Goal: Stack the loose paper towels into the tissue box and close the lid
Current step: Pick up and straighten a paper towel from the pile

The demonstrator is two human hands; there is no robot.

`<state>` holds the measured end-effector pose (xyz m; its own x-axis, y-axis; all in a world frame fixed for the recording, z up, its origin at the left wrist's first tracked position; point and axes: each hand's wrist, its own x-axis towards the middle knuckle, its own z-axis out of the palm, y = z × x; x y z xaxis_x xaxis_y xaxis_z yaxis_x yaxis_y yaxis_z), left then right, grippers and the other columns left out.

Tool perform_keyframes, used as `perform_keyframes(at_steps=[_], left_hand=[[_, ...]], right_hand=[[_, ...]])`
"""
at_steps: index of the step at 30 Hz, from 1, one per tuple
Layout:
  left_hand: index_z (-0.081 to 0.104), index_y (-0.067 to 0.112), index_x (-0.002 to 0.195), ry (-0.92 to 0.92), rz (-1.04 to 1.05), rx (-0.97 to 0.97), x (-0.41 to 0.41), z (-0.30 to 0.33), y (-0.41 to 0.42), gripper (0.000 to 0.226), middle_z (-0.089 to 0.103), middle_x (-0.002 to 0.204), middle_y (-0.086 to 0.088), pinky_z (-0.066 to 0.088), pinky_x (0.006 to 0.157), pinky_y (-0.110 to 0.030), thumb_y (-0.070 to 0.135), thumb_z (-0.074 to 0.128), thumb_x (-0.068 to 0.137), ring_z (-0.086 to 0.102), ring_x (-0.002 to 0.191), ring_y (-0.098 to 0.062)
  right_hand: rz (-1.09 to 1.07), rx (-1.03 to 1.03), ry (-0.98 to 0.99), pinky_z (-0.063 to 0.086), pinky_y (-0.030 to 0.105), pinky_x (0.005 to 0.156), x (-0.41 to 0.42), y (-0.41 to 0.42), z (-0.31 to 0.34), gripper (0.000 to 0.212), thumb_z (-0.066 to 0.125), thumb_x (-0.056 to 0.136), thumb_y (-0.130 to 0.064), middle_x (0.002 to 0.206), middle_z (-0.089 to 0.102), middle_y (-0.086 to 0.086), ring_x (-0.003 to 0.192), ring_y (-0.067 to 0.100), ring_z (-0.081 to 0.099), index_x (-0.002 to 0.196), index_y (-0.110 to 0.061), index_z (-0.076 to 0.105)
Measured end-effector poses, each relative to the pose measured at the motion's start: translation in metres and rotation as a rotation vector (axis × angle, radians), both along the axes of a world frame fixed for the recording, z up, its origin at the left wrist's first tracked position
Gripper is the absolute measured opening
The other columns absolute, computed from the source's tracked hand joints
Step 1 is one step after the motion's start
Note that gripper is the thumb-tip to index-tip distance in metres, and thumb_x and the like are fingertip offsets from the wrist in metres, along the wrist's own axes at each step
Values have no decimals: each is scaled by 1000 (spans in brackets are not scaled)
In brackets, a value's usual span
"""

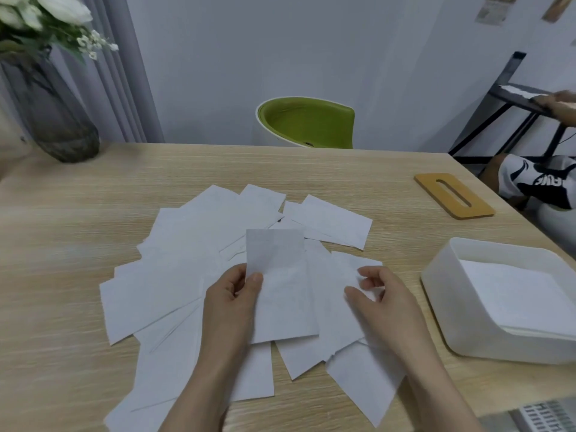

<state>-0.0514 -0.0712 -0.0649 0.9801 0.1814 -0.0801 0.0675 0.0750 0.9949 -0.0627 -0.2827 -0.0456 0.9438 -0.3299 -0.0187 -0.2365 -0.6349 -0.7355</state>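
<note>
Several loose white paper towels (187, 275) lie fanned over the middle of the wooden table (62, 232). My left hand (230, 300) pinches one towel (280, 275) by its left edge and holds it raised above the pile. My right hand (383, 300) pinches the corner of another towel (343, 269) on the right side of the pile. The white tissue box (461, 304) stands open at the right, with a flat stack of towels (511, 294) inside. Its wooden slotted lid (453, 194) lies apart on the table behind the box.
A glass vase of white flowers (53, 98) stands at the back left corner. A green chair (307, 123) sits behind the far edge. A person's leg and shoe (536, 182) and a black rack (511, 98) are at the right.
</note>
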Motion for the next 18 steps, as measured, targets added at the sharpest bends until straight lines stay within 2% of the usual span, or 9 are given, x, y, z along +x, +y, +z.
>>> perform_keyframes(at_steps=[2, 5, 8, 11, 18], left_hand=[[71, 25, 96, 6, 6, -6, 0, 0, 0, 20, 76, 89, 11, 50, 71, -28, 11, 57, 96, 71, 80, -7], [67, 28, 101, 17, 23, -27, 0, -1, 0, 20, 76, 90, 9, 53, 73, -31, 11, 55, 97, 72, 82, -10], [62, 30, 108, 23, 40, -53, 2, -2, 1, 23, 76, 90, 7, 52, 64, -22, 11, 54, 97, 72, 80, -8], [58, 31, 113, 20, 51, -69, 3, -2, 1, 28, 76, 91, 7, 50, 57, -13, 8, 52, 98, 71, 78, -5], [57, 28, 118, 15, 49, -69, 3, -3, 1, 30, 76, 94, 5, 49, 55, -12, 7, 52, 98, 71, 79, -4]], right_hand=[[19, -13, 46, 37, 25, 66, 3, -2, -2, 39, 70, 79, -35, 99, 56, -17, 83, 2, 49, 114, -32, 55], [44, -64, 86, 36, 18, 65, 4, 0, -4, 47, 72, 76, -36, 99, 50, -16, 90, 0, 50, 118, -30, 52], [65, -107, 96, 34, 14, 63, 4, 3, -5, 48, 72, 76, -39, 96, 48, -15, 89, 0, 49, 118, -30, 52], [74, -85, 127, 37, 21, 63, 6, 1, -3, 46, 73, 75, -38, 90, 51, -12, 85, 3, 51, 116, -30, 53], [62, -31, 94, 43, 32, 66, 9, -6, 0, 28, 73, 75, -25, 68, 52, -9, 67, 10, 52, 100, -29, 60]])
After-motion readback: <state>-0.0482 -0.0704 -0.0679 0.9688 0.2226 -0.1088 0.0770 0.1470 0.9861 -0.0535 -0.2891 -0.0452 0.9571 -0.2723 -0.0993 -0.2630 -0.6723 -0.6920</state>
